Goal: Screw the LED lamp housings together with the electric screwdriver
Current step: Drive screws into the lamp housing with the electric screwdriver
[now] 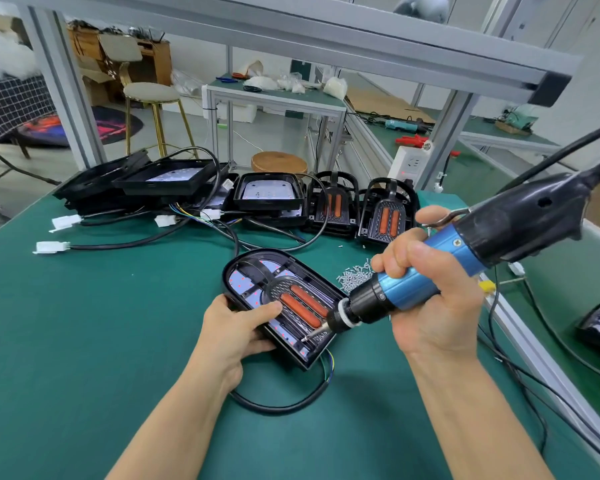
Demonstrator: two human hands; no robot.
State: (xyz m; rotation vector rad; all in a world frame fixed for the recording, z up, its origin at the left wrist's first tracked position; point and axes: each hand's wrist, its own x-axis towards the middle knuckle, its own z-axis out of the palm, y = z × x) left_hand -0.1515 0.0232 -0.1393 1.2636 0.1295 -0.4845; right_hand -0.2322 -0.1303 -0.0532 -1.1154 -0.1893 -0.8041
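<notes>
A black arch-shaped LED lamp housing (253, 271) with two orange strips lies on the green mat in the middle. My left hand (234, 327) grips its near left edge, thumb lying on the top face. My right hand (430, 292) grips the blue and black electric screwdriver (440, 258), which slants down to the left. Its bit (314, 333) points at the housing's near right corner, and I cannot tell whether it touches. A pile of small silver screws (355, 276) lies just right of the housing.
More black housings (387, 216) and trays (167, 180) with cables and white connectors (51, 247) stand along the back of the mat (84, 323). The housing's black cable (278, 405) loops near me. An aluminium frame post (444, 140) and rail (534, 358) run along the right.
</notes>
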